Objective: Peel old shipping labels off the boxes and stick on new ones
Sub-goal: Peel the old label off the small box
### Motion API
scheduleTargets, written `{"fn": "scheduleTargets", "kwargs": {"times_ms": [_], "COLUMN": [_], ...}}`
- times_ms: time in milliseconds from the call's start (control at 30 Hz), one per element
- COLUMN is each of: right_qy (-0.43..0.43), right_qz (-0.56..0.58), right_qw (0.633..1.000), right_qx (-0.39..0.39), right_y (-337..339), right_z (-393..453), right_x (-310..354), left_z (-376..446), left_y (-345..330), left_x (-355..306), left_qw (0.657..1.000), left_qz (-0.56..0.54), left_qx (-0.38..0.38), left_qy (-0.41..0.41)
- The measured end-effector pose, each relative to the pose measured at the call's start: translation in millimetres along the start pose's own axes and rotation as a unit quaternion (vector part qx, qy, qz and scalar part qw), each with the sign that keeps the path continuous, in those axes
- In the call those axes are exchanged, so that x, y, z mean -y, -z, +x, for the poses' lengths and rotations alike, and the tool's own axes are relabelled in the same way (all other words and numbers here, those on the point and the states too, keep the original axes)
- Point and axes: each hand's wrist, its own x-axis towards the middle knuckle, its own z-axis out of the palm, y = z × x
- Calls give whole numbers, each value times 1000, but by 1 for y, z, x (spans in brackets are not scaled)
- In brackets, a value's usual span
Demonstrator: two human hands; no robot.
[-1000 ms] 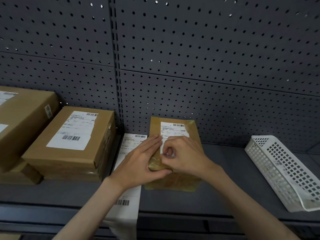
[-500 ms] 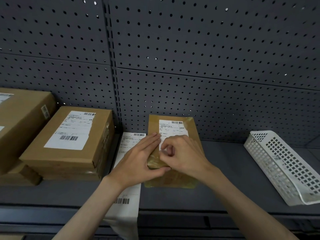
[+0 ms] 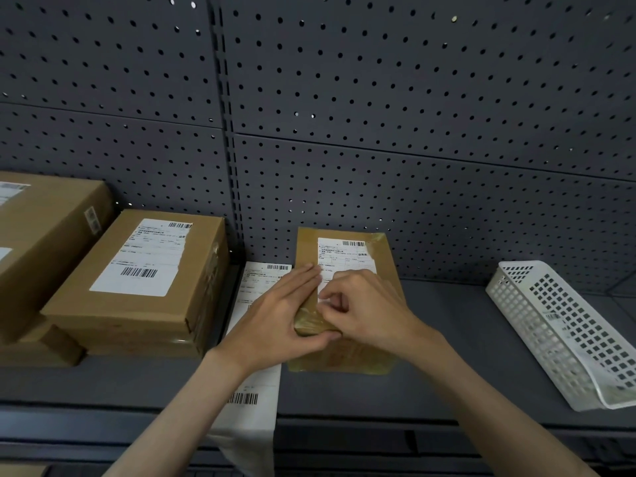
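Observation:
A small taped cardboard box lies on the grey shelf in the middle. A white shipping label with a barcode is stuck on its top. My left hand lies on the box's left edge, fingers straight, thumb against the near end. My right hand sits over the label's near part with fingers curled, fingertips pinching at the label's lower left edge. A strip of white labels lies left of the box, under my left hand, and hangs over the shelf's front edge.
A larger labelled box sits to the left, with another big box further left. A white perforated plastic basket lies tilted at the right. A grey pegboard wall backs the shelf.
Both hands stay on the small box; my right fingers shift slightly at the label's lower edge. The view has drifted a little.

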Motion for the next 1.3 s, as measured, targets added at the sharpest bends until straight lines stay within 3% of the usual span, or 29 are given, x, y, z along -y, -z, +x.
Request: {"fn": "scheduleTargets", "kwargs": {"times_ms": [200, 500, 967, 1133, 1300], "right_qy": [5, -4, -23, -34, -95], "right_qz": [-45, -5, 156, 91, 149], "right_qw": [999, 998, 988, 995, 984], "right_qx": [10, 69, 6, 12, -31], "right_y": [-1, 0, 6, -1, -3], "right_z": [-2, -1, -1, 3, 3], "right_x": [11, 8, -16, -16, -19], "left_z": [1, 1, 1, 0, 1], "left_y": [2, 3, 2, 3, 6], "left_x": [-1, -1, -2, -3, -4], "left_qw": [1000, 1000, 1000, 1000, 999], "left_qz": [0, -3, -5, -5, -11], "left_qx": [5, 8, 9, 11, 21], "left_qy": [-14, -5, 16, 21, 22]}}
